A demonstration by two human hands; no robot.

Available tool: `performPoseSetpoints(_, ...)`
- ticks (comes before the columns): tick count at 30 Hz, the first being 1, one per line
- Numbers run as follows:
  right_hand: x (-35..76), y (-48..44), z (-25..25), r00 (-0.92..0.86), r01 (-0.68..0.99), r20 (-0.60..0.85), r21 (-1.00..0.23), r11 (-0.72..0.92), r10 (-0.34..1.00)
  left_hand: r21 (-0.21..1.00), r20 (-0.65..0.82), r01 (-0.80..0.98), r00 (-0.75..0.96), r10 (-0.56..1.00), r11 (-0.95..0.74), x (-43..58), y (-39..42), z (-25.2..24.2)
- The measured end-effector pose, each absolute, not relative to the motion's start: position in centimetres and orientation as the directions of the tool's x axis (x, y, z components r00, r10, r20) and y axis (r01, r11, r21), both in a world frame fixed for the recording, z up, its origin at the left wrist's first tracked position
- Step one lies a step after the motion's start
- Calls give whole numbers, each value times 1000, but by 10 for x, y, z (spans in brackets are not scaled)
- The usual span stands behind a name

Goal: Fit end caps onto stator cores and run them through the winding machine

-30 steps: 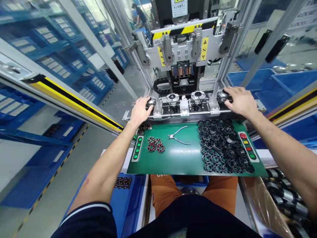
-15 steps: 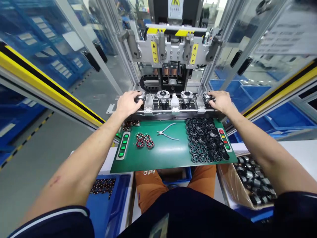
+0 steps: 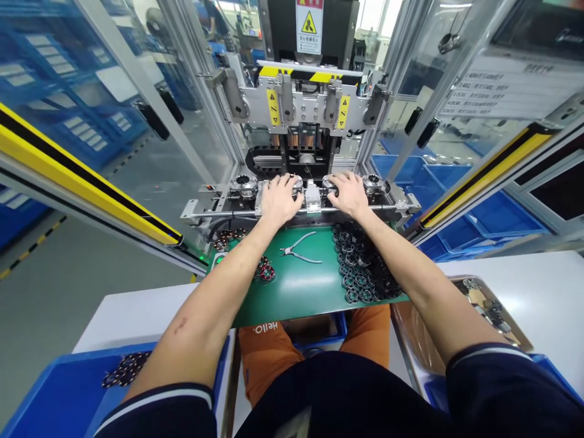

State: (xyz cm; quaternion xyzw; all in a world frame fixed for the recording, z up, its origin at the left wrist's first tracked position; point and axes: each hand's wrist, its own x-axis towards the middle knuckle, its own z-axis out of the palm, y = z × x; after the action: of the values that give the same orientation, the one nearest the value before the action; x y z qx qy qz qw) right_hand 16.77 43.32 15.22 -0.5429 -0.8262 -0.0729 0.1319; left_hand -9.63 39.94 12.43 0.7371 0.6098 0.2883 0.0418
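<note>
On the machine's rail, my left hand curls over the inner left round metal fixture, partly hiding it. My right hand is likewise closed around the inner right fixture. Outside my hands stand the outer left fixture and the outer right fixture, both untouched. Below, a green work board carries cutting pliers with grey-blue handles, spread apart. Copper-wound rings lie partly behind my left forearm. Rows of black-and-silver rings sit near my right forearm.
Above the rail hangs a machine head with yellow warning stickers. Yellow-and-black posts flank the station. A blue bin with wound parts is at left; a lined box of metal parts is at right.
Both hands have moved inward, from the outer fixtures to the two inner ones. The outer fixtures now show uncovered. The camera view has shifted slightly.
</note>
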Motion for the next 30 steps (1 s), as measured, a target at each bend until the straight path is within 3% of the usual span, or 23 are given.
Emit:
performPoseSetpoints(6,180,433,181,-375,917,293,-24,399,879,462,367,846,92,926,-267,-100,396,149)
performPoseSetpoints(10,231,430,194,-264,951,324,-72,302,908,489,443,830,29,896,-269,-125,349,158)
performPoseSetpoints(15,289,426,189,-239,943,280,-160,291,930,447,457,880,-71,887,-160,-153,225,125)
performPoseSetpoints(19,320,386,178,-197,879,478,-300,370,856,383,387,921,-90,918,-72,-147,145,75)
performPoseSetpoints(23,365,298,128,31,830,593,-464,310,805,371,350,928,-91,932,-48,-134,130,33)
performPoseSetpoints(26,395,224,68,213,827,559,-540,157,801,405,372,913,-120,921,-44,-130,140,20)
performPoseSetpoints(30,407,155,-3,312,808,493,-587,46,813,476,445,875,-147,883,-94,-127,145,20)
